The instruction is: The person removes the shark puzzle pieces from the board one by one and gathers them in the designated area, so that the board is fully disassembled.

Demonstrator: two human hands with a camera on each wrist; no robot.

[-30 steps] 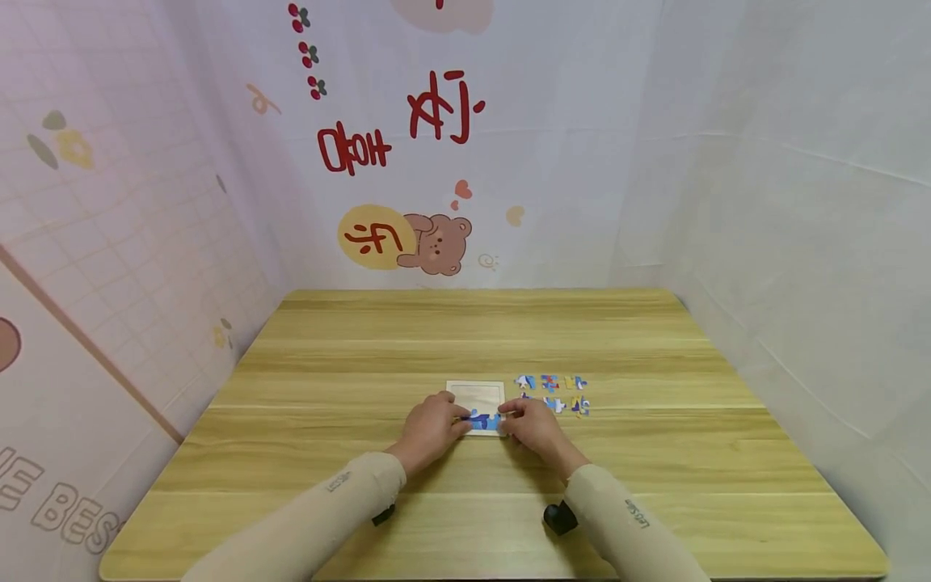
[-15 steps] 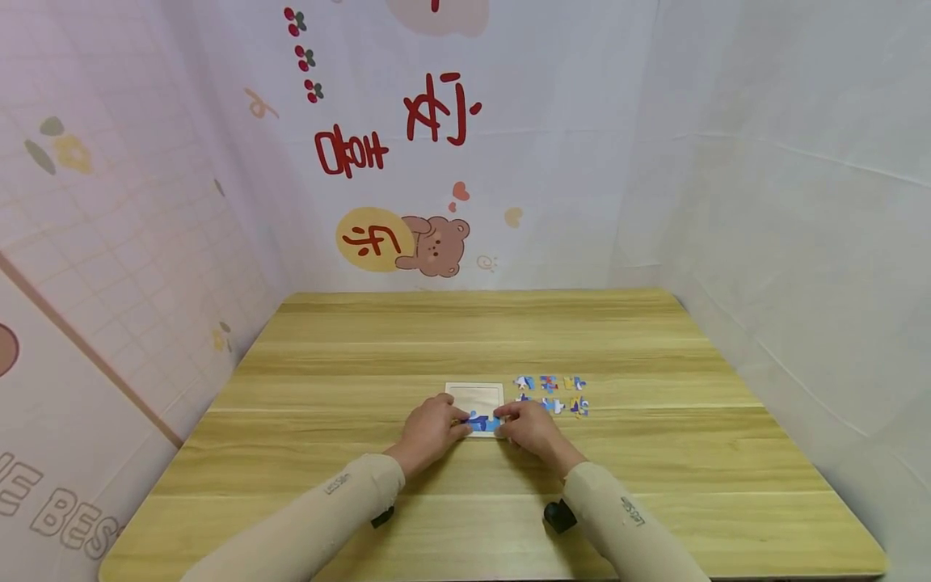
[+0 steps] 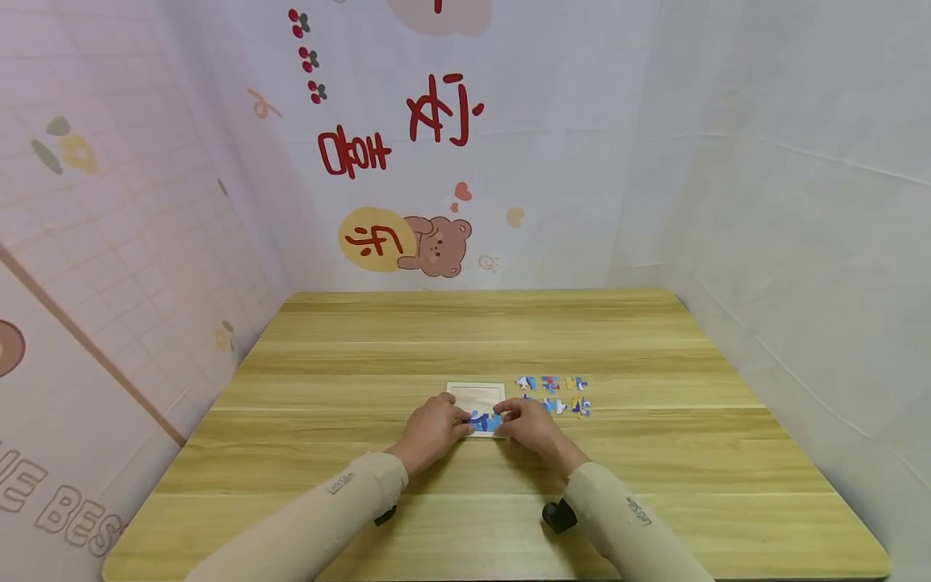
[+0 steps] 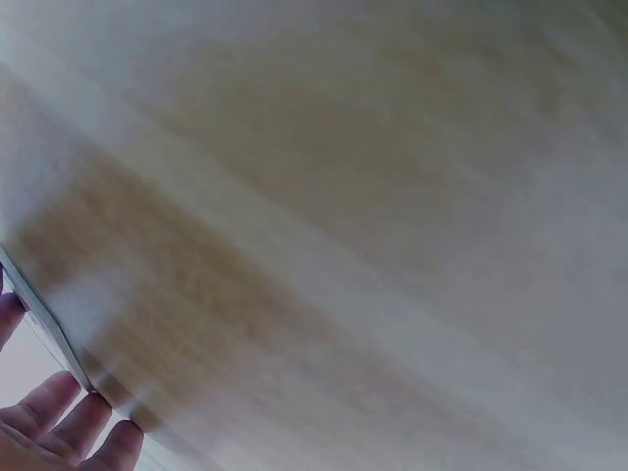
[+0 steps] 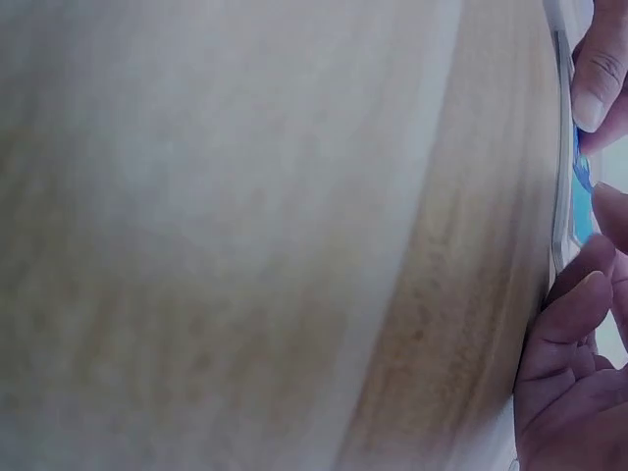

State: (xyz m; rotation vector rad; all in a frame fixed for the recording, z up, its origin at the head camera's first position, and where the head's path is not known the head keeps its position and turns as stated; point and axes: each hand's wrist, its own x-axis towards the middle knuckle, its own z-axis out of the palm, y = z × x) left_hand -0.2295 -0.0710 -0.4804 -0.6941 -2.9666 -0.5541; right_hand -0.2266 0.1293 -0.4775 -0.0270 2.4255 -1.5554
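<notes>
A shallow pale puzzle tray (image 3: pixel 476 388) lies on the table, with blue and white jigsaw pieces (image 3: pixel 480 422) along its near side. My left hand (image 3: pixel 431 432) rests over the tray's left side, its thumb and index finger touching the pieces there. In the left wrist view, its other fingertips (image 4: pixel 123 442) lie along the tray's edge. My right hand (image 3: pixel 534 428) is at the near right corner, thumb and index finger pinching a blue jigsaw piece (image 5: pixel 581 211). The fingers partly hide that piece. The right wrist view shows both thumbs close to the tray's near edge.
To the right of the tray lie several loose jigsaw pieces (image 3: pixel 580 384) in two rows, the nearer row partly behind my right hand. The wooden table (image 3: pixel 364 339) meets patterned white cloth walls (image 3: pixel 567 162) at the back and sides.
My right thumb and index finger have shifted slightly left at the tray's near right corner. My left hand has stayed nearly in place, and the loose pieces lie as before.
</notes>
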